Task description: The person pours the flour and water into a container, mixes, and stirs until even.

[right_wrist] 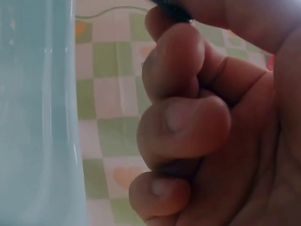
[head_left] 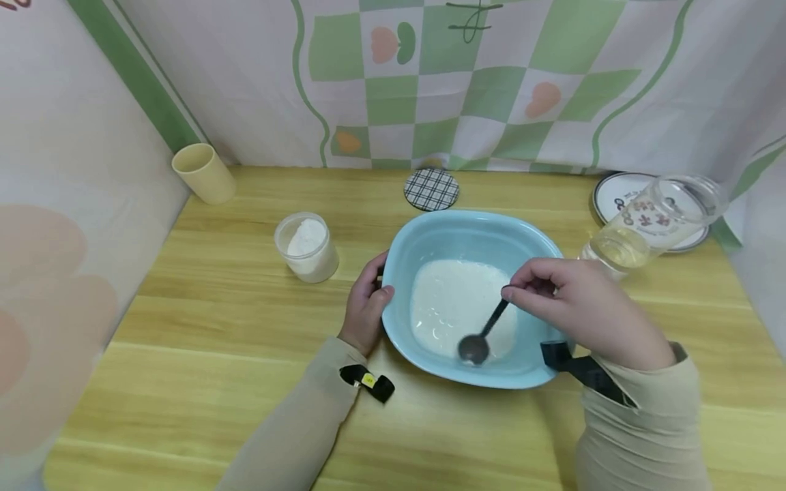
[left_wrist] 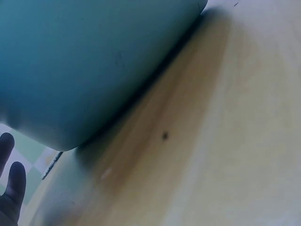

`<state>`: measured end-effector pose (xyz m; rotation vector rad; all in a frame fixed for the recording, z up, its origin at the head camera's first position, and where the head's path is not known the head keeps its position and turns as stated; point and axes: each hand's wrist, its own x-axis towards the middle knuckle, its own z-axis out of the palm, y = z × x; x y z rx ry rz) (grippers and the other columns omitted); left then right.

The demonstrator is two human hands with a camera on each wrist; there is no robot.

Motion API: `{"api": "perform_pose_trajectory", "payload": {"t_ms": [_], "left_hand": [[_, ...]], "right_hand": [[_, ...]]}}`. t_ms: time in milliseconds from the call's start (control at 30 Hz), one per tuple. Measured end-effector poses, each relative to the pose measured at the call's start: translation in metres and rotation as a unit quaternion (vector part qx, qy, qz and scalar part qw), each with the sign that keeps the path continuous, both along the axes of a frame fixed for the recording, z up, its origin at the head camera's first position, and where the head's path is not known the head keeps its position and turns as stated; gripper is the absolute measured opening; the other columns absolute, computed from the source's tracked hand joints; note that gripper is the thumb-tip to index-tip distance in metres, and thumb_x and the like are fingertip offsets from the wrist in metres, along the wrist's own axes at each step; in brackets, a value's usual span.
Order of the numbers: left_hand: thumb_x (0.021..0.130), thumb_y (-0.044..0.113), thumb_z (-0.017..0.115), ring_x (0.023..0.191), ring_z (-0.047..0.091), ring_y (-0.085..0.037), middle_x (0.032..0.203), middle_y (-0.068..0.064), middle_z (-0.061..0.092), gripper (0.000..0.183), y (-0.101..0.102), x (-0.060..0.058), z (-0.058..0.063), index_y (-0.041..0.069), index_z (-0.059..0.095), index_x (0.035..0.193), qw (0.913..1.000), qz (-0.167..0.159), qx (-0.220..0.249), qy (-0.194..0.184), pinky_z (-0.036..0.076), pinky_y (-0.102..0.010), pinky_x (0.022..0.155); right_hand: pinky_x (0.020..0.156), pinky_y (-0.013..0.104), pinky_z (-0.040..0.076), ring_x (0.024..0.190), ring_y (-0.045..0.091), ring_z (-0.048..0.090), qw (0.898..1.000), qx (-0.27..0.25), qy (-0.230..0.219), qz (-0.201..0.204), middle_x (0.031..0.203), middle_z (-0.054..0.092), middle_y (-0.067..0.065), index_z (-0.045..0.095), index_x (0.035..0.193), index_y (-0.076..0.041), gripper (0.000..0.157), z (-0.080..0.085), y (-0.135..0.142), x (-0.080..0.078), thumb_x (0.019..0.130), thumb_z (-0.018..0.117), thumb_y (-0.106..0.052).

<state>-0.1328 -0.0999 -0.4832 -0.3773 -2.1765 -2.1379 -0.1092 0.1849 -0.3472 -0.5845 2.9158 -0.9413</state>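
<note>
A light-blue basin stands on the table, its bottom covered by a white, milky mixture. My left hand holds the basin at its left side, thumb at the rim and fingers along the outer wall. In the left wrist view two fingertips show beside the basin's underside. My right hand pinches the handle end of a black spoon between thumb and fingers. The spoon's head is down at the near part of the mixture. The right wrist view shows curled fingers beside the basin wall.
A tub of white powder stands left of the basin, and a cream cup at the far left. Behind the basin lies a checked coaster. At right, a clear jar with yellowish liquid overlaps a plate.
</note>
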Motion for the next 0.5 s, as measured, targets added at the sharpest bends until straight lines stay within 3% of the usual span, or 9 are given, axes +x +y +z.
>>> {"api": "perform_pose_trajectory", "payload": {"t_ms": [200, 400, 500], "left_hand": [[0.09, 0.015, 0.042, 0.098, 0.058, -0.027, 0.129, -0.018, 0.058, 0.059, -0.0002, 0.0008, 0.0014, 0.007, 0.048, 0.148, 1.0, -0.002, 0.0, 0.0, 0.055, -0.038, 0.081], [0.09, 0.016, 0.042, 0.096, 0.059, -0.027, 0.127, -0.018, 0.058, 0.059, -0.0007, 0.0003, 0.0, 0.007, 0.048, 0.147, 1.0, -0.001, -0.001, 0.008, 0.056, -0.037, 0.079], [0.09, 0.016, 0.042, 0.096, 0.059, -0.028, 0.127, -0.018, 0.058, 0.058, -0.0007, 0.0, -0.0006, 0.007, 0.048, 0.148, 0.9999, -0.003, 0.0, 0.011, 0.056, -0.037, 0.079]], "right_hand": [[0.051, 0.024, 0.041, 0.064, 0.012, 0.051, 0.998, 0.013, 0.007, -0.053, 0.072, 0.062, -0.005, 0.073, 0.085, -0.019, 0.009, 0.001, 0.0011, 0.0002, 0.092, 0.074, -0.025], [0.052, 0.023, 0.044, 0.062, 0.009, 0.052, 1.0, -0.005, 0.001, 0.015, 0.071, 0.061, -0.011, 0.071, 0.083, -0.021, 0.009, -0.0011, -0.0044, -0.0001, 0.092, 0.074, -0.022], [0.051, 0.023, 0.042, 0.062, 0.009, 0.051, 1.0, 0.013, 0.014, -0.016, 0.071, 0.061, -0.01, 0.071, 0.084, -0.021, 0.009, -0.0013, -0.0042, -0.0012, 0.092, 0.073, -0.024]]}}
